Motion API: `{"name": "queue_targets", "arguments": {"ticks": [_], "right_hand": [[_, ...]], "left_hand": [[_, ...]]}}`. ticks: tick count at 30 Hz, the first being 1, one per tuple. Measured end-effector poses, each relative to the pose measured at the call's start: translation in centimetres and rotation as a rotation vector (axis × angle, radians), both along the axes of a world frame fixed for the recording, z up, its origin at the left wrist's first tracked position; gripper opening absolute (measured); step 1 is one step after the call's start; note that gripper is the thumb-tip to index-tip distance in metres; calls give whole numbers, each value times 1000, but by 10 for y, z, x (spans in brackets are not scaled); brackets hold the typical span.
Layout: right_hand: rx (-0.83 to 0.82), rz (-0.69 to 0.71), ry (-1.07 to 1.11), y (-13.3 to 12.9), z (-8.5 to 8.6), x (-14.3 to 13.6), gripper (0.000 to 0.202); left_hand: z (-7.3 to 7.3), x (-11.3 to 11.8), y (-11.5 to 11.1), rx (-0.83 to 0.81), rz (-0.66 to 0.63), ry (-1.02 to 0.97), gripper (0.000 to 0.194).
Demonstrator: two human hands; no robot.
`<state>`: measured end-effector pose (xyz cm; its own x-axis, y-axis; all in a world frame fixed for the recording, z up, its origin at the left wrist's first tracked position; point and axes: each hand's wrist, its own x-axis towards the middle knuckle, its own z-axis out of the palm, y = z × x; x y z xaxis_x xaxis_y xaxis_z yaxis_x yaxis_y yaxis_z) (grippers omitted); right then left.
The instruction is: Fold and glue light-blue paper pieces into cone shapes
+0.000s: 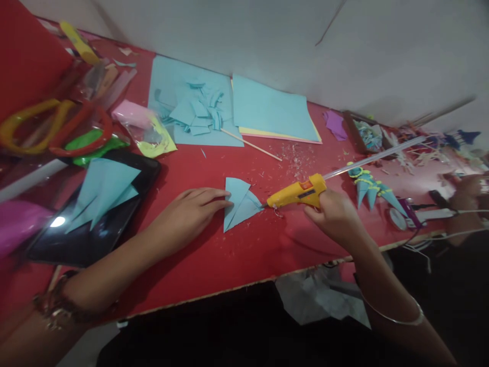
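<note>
Folded blue paper touches left hand, can't tell if it's pinched; right hand grips yellow glue gun.

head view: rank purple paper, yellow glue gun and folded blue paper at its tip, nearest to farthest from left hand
1. Folded blue paper, touching the left hand
2. Yellow glue gun, rightward, in the right hand
3. Purple paper, farther right, toward the back

We see the red desk bearing a folded paper. From that paper, we find a blue sheet at eleven o'clock, a stack at one, a tray at two, a black slab at nine.
</note>
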<state>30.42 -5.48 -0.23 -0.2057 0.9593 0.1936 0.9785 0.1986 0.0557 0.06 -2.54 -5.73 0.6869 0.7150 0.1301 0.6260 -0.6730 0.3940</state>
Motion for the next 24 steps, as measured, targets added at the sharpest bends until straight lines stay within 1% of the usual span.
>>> {"name": "queue_targets", "arguments": {"ticks": [7,15,20,24], "right_hand": [[24,51,33,0,-3,-3,17],[53,167,42,-1,-7,-13,11],[33,188,86,-2,-6,-22,9],[-13,155,98,-4,-6,-28,7]], "left_hand": [[-1,-1,1,9,-12,-9,38],[-2,-1,1,-4,-10,1,38],[-3,-1,1,22,-17,2,37],[-4,-1,1,26,-18,-8,38]]}}
